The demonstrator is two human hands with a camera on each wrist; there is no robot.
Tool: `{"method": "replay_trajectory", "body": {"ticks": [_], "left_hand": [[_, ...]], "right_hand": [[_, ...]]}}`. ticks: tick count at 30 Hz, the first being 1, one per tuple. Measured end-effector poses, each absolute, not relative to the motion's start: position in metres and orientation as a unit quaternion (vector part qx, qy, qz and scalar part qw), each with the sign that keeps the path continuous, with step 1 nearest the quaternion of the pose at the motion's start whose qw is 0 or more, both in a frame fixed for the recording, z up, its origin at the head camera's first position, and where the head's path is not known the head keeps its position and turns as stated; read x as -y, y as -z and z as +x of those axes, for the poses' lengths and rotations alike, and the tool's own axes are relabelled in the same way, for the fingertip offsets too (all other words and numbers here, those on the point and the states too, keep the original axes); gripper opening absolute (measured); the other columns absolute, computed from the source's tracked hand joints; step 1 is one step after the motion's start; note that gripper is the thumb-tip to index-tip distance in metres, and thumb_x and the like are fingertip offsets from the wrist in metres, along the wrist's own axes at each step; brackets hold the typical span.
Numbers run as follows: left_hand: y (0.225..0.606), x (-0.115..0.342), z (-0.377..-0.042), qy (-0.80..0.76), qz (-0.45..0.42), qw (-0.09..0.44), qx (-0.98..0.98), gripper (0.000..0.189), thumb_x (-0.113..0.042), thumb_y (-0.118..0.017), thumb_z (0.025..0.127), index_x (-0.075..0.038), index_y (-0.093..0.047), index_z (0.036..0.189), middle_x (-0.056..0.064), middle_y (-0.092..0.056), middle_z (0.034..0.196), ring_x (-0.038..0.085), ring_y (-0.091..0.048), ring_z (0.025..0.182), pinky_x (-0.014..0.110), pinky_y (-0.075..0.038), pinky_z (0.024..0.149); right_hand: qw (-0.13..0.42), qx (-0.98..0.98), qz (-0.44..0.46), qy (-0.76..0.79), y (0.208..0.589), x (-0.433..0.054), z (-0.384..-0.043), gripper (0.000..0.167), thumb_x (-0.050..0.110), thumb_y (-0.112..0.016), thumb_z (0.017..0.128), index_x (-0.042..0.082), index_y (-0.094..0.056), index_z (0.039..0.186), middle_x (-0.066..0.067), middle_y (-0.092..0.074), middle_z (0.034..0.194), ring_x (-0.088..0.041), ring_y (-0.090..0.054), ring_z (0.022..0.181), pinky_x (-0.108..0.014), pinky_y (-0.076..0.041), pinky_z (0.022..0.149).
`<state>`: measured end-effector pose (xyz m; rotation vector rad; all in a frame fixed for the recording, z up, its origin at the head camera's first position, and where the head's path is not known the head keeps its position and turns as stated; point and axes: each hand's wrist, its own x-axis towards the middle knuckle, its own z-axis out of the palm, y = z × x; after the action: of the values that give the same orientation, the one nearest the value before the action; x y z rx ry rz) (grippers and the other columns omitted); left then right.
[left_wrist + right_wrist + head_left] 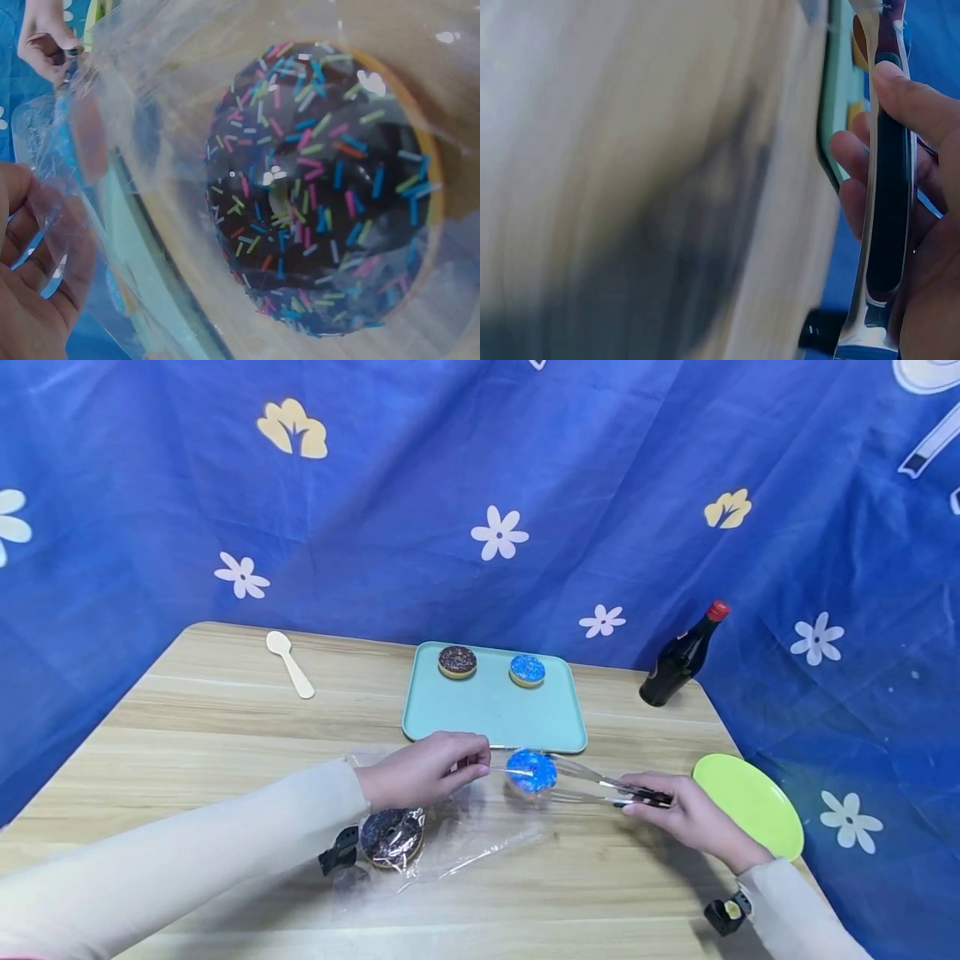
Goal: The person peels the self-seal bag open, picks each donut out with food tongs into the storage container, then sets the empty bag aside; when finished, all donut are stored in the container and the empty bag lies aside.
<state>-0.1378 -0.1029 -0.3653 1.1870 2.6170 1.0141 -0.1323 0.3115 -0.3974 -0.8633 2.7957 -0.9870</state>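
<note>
My left hand (431, 770) pinches the edge of a clear plastic bag (480, 839) and holds it up off the table. Inside the bag lies a chocolate donut with colored sprinkles (322, 187), close to the left wrist camera. My right hand (686, 814) grips metal tongs with black handle grips (891, 202). Between the tongs' tips sits a blue-frosted donut (531, 772), at the bag's mouth beside my left fingertips. Whether it is fully within the plastic I cannot tell.
Behind the hands is a light teal tray (491, 710) bearing another chocolate donut (457, 662) and another blue donut (527, 670). A green plate (750, 806) lies at the right edge, a dark bottle (678, 660) stands at back right, and a cream spoon (290, 664) lies back left.
</note>
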Motion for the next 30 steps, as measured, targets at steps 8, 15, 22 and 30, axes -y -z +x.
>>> {"method": "replay_trajectory", "body": {"ticks": [8,15,22,30], "left_hand": [[0.366,0.102,-0.138,-0.329,0.393,0.04,-0.858,0.013,-0.019,-0.059,0.108,-0.013,-0.063,0.097,-0.01,-0.053,0.08,0.003,-0.047,0.072,0.022,-0.045,0.069],[0.37,0.1,-0.139,-0.33,0.409,0.028,-0.85,0.011,-0.016,-0.061,0.106,-0.015,-0.062,0.096,-0.009,-0.057,0.082,0.002,-0.05,0.074,0.023,-0.048,0.071],[0.371,0.096,-0.138,-0.326,0.423,0.027,-0.845,0.01,-0.014,-0.062,0.105,-0.015,-0.063,0.095,-0.007,-0.059,0.084,0.002,-0.05,0.076,0.023,-0.049,0.073],[0.37,0.095,-0.135,-0.325,0.42,0.037,-0.846,0.008,-0.014,-0.062,0.105,-0.015,-0.064,0.097,-0.006,-0.061,0.087,0.002,-0.051,0.076,0.022,-0.05,0.072]], "right_hand": [[-0.005,-0.924,-0.211,0.319,0.386,-0.33,-0.145,0.036,0.015,-0.078,0.094,0.003,-0.073,0.128,-0.018,-0.077,0.12,0.004,-0.062,0.085,-0.018,-0.052,0.07],[-0.027,-0.93,-0.224,0.29,0.388,-0.306,-0.175,0.038,0.019,-0.079,0.095,0.008,-0.073,0.13,-0.014,-0.076,0.125,-0.003,-0.066,0.096,-0.02,-0.054,0.078],[0.004,-0.927,-0.249,0.282,0.392,-0.255,-0.206,0.041,0.021,-0.079,0.095,0.004,-0.071,0.131,-0.018,-0.074,0.128,-0.005,-0.053,0.068,-0.024,-0.048,0.064],[0.023,-0.925,-0.264,0.272,0.396,-0.208,-0.225,0.043,0.021,-0.077,0.096,0.0,-0.069,0.133,-0.02,-0.073,0.131,-0.01,-0.058,0.068,-0.03,-0.055,0.075]]}}
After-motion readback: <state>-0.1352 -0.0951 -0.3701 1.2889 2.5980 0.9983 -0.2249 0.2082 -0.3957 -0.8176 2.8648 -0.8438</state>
